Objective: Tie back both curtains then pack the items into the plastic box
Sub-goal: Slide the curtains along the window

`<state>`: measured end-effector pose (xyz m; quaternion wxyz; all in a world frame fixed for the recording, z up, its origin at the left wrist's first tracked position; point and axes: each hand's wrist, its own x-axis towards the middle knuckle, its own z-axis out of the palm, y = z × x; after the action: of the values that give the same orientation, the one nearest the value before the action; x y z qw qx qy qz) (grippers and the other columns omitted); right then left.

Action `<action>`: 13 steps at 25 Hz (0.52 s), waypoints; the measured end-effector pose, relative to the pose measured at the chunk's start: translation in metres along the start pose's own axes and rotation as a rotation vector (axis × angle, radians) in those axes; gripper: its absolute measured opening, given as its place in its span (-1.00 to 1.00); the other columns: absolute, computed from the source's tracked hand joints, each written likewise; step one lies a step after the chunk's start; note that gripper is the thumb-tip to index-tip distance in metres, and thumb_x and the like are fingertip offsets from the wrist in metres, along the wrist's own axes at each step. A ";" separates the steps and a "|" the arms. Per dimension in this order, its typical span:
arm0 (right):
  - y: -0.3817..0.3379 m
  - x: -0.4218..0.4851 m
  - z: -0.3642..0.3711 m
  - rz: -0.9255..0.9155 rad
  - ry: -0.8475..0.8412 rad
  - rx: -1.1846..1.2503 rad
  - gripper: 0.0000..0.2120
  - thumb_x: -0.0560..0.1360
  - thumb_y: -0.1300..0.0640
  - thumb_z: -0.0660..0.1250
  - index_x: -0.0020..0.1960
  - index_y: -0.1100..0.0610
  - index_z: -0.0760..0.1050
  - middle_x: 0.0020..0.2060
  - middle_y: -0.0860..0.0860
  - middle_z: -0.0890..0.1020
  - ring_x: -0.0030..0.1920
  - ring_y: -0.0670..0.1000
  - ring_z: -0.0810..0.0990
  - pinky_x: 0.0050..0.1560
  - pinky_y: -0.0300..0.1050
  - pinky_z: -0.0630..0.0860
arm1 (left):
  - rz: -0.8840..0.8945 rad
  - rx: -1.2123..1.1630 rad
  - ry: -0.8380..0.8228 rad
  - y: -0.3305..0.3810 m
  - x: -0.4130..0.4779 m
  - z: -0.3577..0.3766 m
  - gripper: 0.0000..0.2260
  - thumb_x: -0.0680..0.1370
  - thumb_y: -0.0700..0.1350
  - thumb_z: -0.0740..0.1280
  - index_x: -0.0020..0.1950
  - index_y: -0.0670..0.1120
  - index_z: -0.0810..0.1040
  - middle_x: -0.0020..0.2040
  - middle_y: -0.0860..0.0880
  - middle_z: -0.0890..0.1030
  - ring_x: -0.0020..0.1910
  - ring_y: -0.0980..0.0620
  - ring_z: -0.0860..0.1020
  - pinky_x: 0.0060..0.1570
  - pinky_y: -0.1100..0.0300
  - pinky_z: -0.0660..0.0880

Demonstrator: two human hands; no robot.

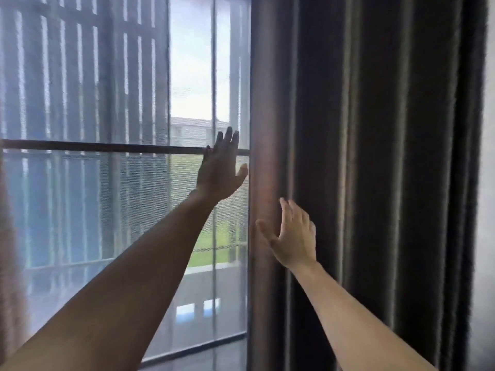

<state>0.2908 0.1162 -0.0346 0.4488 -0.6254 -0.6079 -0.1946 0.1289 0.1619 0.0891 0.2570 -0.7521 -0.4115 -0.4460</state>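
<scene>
Two bare forearms (120, 303) reach from the near edge toward a window. The left hand (221, 167) is held up, wide open, fingers straight and close together, thumb spread to the right; it holds nothing, and whether it touches the fabric behind it cannot be told. The right hand (293, 236), lower and nearer, is also open, fingers stretched up and lying against a fold of the dark curtain (375, 156), thumb splayed left across the curtain's left edge; it grips nothing.

The dark curtain hangs in loose vertical folds over the right half of the scene, untied. Left of it a sheer curtain (80, 196) covers the glass, with a dark horizontal window bar (107, 146) behind the left hand's fingers. A pale wall (488, 236) borders the curtain at far right.
</scene>
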 end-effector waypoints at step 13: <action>0.115 0.101 0.065 0.245 0.360 -0.175 0.13 0.19 -0.48 0.27 0.53 0.07 -0.08 0.53 0.12 0.04 0.53 0.12 -0.05 0.39 0.29 -0.27 | 0.069 -0.487 -0.017 0.120 0.146 0.176 -0.06 0.41 0.36 0.24 0.53 0.05 -0.28 0.55 -0.20 -0.17 0.51 -0.28 -0.16 0.46 -0.16 -0.04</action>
<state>0.3976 0.2441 -0.0261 0.5142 -0.6862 -0.4186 -0.2991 0.3497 0.2880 0.1334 0.0797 -0.8091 -0.2684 -0.5166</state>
